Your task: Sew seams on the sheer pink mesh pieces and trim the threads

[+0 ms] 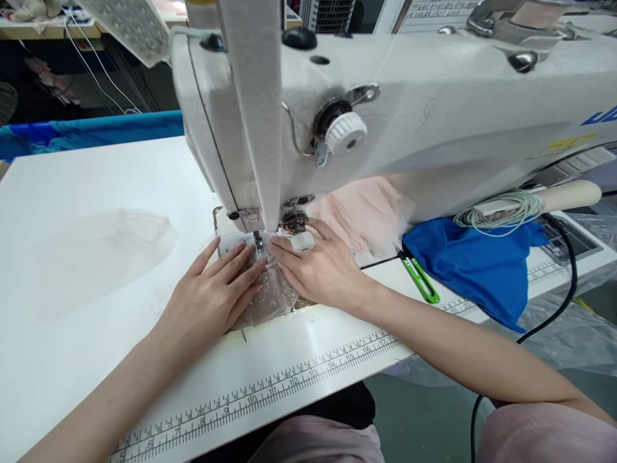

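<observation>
My left hand (214, 292) lies flat with fingers spread, pressing a sheer pale fabric piece (270, 297) onto the sewing machine's bed. Its fingertips are just left of the presser foot (258, 242). On the other side of the foot, my right hand (328, 267) rests with its fingers stretched out over the same fabric. A white knob on the machine partly covers those fingers. The sewing machine (207, 128) stands over both hands, and its needle tip is too small to make out.
Peach sheer fabric (364, 215) lies under the machine arm. To the right are a green-handled cutter (420, 276), a blue cloth (475, 263) and a coil of pale cord (501, 209). Another sheer piece (110, 251) lies left. A ruler strip (270, 392) runs along the table's front edge.
</observation>
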### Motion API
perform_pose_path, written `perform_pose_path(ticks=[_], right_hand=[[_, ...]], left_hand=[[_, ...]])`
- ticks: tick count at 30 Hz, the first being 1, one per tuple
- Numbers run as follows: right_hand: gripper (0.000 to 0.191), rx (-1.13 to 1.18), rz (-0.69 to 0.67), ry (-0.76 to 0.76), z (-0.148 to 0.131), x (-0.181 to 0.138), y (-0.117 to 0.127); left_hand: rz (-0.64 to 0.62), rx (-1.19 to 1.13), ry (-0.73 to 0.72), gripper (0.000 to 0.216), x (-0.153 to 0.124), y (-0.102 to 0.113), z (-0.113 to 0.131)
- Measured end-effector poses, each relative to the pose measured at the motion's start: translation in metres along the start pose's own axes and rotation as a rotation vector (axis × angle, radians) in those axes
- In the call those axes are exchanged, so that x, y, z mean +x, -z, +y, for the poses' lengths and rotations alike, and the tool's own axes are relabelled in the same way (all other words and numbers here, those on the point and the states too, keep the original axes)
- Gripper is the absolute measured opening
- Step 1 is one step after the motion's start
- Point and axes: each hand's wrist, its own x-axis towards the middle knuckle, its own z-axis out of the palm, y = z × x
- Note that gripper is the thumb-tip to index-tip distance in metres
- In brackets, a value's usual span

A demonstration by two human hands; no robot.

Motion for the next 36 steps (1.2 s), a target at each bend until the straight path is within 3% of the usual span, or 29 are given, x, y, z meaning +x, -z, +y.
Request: perform_pose_path(ticks=[9,20,31,36], right_hand=[[0.028,-0.005,0.014,-0.006,-0.002,0.001,-0.002],[0.027,-0.016,0.021,-0.013,-0.003,0.0,-0.002],[0.026,-0.028,0.066,-0.007,-0.005,-0.001,-0.003],[0.027,0.047,0.16,0.081,-0.004,-0.005,-0.001]], left_hand=[[0.004,0.09,-0.069,0.035,0.001,0.0,-0.002],[0.001,0.013,-0.012,0.036,0.001,0.001,0.0],[-0.004,0.096,-0.029,0.037,0.0,0.001,-0.001],[0.053,0.052,-0.175,0.042,-0.004,0.012,0.003]])
